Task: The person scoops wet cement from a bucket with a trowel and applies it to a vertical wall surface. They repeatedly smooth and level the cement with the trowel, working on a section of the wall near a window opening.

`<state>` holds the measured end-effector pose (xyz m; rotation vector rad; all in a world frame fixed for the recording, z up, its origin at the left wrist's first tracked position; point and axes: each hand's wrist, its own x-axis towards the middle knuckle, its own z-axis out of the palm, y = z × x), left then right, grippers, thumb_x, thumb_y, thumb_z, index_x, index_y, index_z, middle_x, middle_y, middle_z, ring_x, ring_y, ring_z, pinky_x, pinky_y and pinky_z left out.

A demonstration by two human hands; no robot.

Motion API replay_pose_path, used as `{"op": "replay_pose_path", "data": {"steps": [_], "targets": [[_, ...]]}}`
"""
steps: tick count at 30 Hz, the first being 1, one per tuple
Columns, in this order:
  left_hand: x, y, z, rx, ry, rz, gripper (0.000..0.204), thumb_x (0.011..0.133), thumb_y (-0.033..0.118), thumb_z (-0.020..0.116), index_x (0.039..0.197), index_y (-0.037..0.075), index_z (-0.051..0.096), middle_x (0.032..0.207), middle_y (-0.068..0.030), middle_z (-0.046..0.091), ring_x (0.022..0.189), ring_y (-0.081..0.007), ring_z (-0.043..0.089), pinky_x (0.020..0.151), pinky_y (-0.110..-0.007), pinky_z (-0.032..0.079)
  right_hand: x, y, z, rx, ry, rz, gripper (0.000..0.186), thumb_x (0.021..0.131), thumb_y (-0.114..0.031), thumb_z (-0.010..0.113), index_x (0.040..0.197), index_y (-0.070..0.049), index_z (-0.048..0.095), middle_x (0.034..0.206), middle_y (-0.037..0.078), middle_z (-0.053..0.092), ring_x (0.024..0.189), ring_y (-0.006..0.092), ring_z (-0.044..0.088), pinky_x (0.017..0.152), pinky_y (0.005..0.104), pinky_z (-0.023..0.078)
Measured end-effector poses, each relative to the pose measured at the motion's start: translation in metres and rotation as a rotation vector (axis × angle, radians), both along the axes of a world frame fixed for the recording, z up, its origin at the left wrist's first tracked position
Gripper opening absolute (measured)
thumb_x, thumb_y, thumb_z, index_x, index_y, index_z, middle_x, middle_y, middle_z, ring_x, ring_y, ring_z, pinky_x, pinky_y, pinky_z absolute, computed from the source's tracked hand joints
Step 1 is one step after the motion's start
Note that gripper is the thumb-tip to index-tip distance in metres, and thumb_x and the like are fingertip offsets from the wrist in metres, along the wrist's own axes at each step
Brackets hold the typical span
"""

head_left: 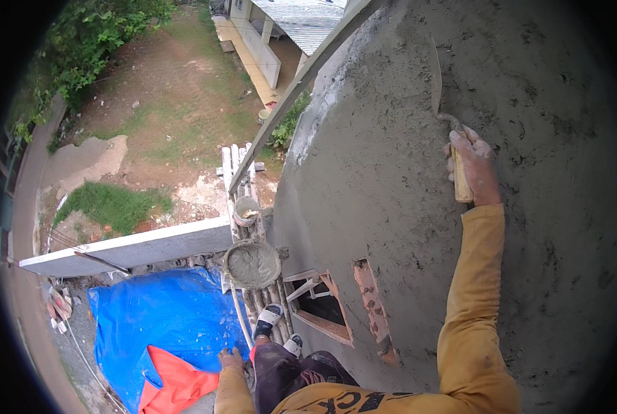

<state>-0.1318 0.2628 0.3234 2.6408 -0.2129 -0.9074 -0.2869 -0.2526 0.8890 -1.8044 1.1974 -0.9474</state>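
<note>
My right hand (475,164) is closed round the wooden handle of a trowel (463,185), up against a wall coated in grey mortar (391,172). The trowel's thin blade points upward and shows nearly edge-on, close to the rough, pitted coating. Down by my left leg, my left hand (231,357) hangs with its fingers apart and nothing visible in it. A round pan of wet mortar (252,265) rests on the scaffold of poles (259,301) beside my feet. Just beyond it stands a smaller bucket (246,210).
Low in the wall is an opening (319,307), beside a strip of bare brick (374,307). A long grey bar (301,83) slants past the wall's left edge. Below the scaffold lie a blue tarp (167,310) and an orange-red sheet (174,379), near a low white wall (136,245).
</note>
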Motion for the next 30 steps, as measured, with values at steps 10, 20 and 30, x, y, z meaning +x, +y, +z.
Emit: {"op": "replay_pose_path", "data": {"steps": [10,20,30], "targets": [[-0.078,-0.071,-0.068,0.098,0.301,-0.683,0.057,0.087,0.049,0.039,0.128,0.009,0.045,0.136,-0.0148,0.039,0.129,-0.0309,0.032,0.103,-0.055,0.023,0.01,0.096,-0.354,0.268,0.936,0.29,0.042,0.08,-0.028,0.062,0.113,-0.004,0.052,0.088,0.019,0.062,0.084,0.0336,0.062,0.076,0.0404,0.048],[-0.127,-0.072,-0.035,-0.007,0.195,-0.516,0.069,0.079,0.053,0.055,0.125,0.001,0.047,0.131,-0.0167,0.042,0.126,-0.0309,0.034,0.104,-0.052,0.021,0.077,0.097,-0.742,-0.011,1.307,0.51,0.03,0.081,-0.026,0.058,0.104,-0.007,0.056,0.1,0.011,0.06,0.093,0.0286,0.061,0.076,0.0403,0.05],[-0.122,-0.061,-0.04,-0.009,0.151,-0.463,0.067,0.077,0.049,0.06,0.123,0.003,0.048,0.128,-0.0161,0.045,0.124,-0.0312,0.036,0.103,-0.052,0.023,0.103,0.16,-0.756,0.399,0.882,0.549,0.045,0.074,-0.029,0.062,0.109,-0.002,0.057,0.103,0.022,0.06,0.097,0.0371,0.057,0.082,0.0422,0.046]]}}
